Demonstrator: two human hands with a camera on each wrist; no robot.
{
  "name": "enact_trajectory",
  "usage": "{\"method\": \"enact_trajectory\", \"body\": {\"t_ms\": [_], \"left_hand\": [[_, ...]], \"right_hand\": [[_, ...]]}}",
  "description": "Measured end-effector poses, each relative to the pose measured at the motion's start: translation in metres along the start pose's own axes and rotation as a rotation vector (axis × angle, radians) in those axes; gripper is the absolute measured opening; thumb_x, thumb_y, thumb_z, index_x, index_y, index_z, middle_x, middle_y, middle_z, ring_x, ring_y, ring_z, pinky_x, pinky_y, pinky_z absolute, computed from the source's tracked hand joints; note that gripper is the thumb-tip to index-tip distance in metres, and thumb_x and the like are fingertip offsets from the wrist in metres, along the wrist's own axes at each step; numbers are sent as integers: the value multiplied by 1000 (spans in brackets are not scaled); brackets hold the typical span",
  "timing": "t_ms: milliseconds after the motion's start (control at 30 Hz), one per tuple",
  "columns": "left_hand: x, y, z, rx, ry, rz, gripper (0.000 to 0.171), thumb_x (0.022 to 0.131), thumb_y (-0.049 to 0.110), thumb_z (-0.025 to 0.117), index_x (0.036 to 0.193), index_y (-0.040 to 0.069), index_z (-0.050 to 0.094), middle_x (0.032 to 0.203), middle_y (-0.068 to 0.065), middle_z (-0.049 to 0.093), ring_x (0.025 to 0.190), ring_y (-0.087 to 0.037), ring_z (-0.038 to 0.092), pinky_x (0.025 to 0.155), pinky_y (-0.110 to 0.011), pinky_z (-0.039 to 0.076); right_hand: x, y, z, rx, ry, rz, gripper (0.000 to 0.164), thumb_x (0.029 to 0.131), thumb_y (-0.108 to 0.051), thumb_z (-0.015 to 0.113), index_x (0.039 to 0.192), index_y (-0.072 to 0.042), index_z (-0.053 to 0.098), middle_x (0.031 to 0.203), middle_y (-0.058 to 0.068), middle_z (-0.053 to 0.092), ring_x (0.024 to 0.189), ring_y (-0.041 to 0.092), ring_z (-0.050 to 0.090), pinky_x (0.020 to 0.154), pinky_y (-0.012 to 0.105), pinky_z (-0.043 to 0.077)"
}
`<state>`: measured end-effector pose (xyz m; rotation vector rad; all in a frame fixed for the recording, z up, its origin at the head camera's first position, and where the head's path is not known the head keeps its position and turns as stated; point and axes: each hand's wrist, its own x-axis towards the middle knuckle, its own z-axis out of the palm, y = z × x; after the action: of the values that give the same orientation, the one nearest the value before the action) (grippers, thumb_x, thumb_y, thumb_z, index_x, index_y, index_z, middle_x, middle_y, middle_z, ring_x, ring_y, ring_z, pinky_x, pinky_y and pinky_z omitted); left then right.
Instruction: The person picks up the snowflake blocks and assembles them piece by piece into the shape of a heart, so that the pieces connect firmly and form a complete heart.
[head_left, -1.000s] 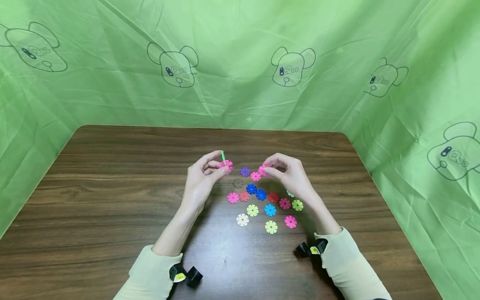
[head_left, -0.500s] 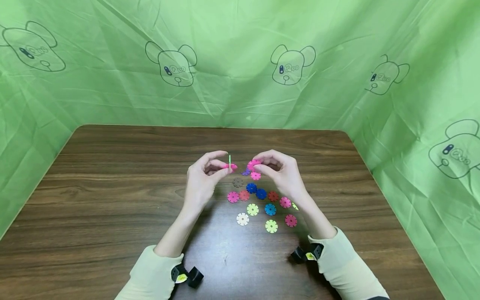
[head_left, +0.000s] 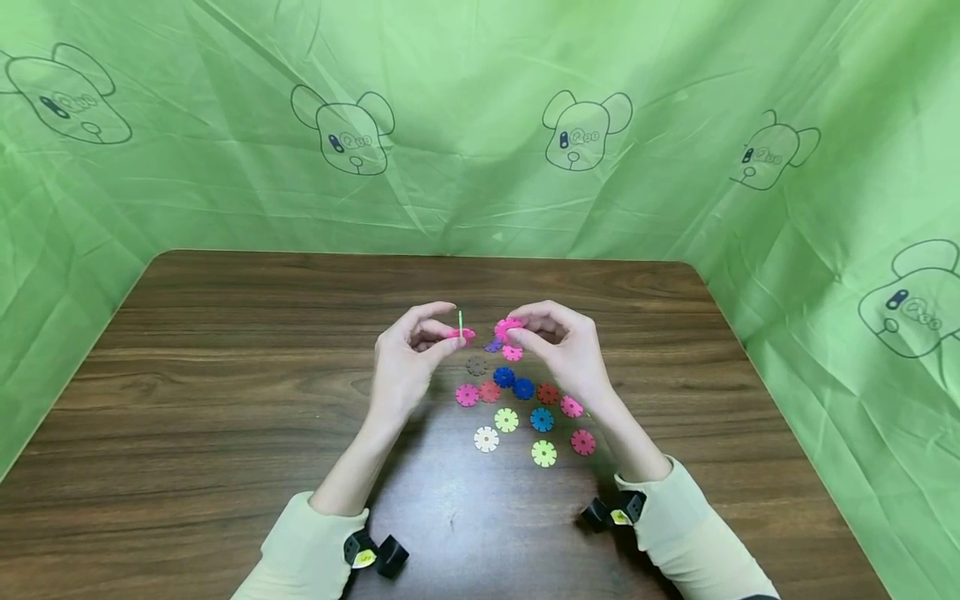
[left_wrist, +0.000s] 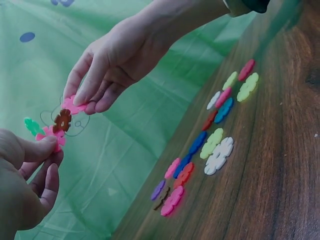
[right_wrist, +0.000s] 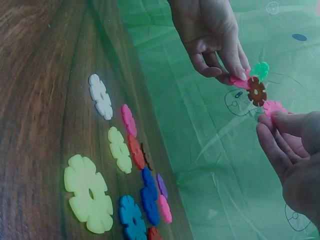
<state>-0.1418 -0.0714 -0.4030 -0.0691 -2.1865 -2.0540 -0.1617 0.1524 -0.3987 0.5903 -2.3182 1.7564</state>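
Note:
In the head view my left hand (head_left: pixel 400 357) pinches a pink notched flower-shaped disc (head_left: pixel 468 334) between thumb and fingers. A green disc (left_wrist: pixel 33 126) and a brown disc (right_wrist: pixel 257 92) are joined to it. Facing it, my right hand (head_left: pixel 573 354) pinches another pink notched disc (left_wrist: pixel 73 104) by thumb and fingertips. In both wrist views this disc's edge is at the brown disc's edge; whether their slots are engaged I cannot tell. Both hands are raised above the table.
Several loose discs lie flat on the wooden table (head_left: pixel 225 400), among them a white disc (head_left: pixel 486 439), a light blue disc (head_left: pixel 542 419) and a purple disc (head_left: pixel 492 344) partly hidden behind the right hand's disc. A green cloth (head_left: pixel 465 167) hangs behind the table.
My right hand has moved left with its pink disc, closer to the left hand. The joined discs in my left hand have turned, so the green one appears edge-on. The last half second shows little movement.

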Motion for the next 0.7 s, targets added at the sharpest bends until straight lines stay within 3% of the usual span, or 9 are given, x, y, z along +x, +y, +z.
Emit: {"method": "enact_trajectory", "body": {"t_ms": [200, 367, 533, 700], "left_hand": [[-1, 0, 2, -9, -4, -8, 45, 83, -1, 82, 125, 14, 71, 97, -16, 78, 80, -6, 71, 79, -19, 58], [-2, 0, 3, -24, -6, -43, 45, 83, 2, 83, 124, 14, 71, 93, -15, 77, 77, -8, 70, 76, -19, 57], [-1, 0, 2, -21, -21, -71, 49, 82, 5, 85, 127, 16, 71, 85, -5, 76, 75, -10, 69, 72, -20, 56], [-1, 0, 2, 13, -38, -84, 52, 81, 9, 86, 129, 18, 69, 83, -3, 77, 74, -9, 69, 69, -19, 54]], "right_hand": [[-1, 1, 2, 35, -7, 15, 13, 92, -8, 77, 105, -6, 75, 93, 14, 78, 76, 14, 73, 67, 26, 58], [-1, -1, 5, 66, 19, 64, 14, 90, -7, 78, 103, -2, 75, 97, 15, 80, 76, 11, 76, 68, 27, 60], [-2, -1, 7, 116, 21, 101, 14, 90, -6, 79, 102, 1, 76, 99, 19, 79, 75, 19, 78, 70, 34, 64], [-3, 0, 9, 127, 6, 113, 13, 90, -7, 79, 101, 1, 77, 95, 12, 81, 77, 33, 77, 69, 37, 64]]}}
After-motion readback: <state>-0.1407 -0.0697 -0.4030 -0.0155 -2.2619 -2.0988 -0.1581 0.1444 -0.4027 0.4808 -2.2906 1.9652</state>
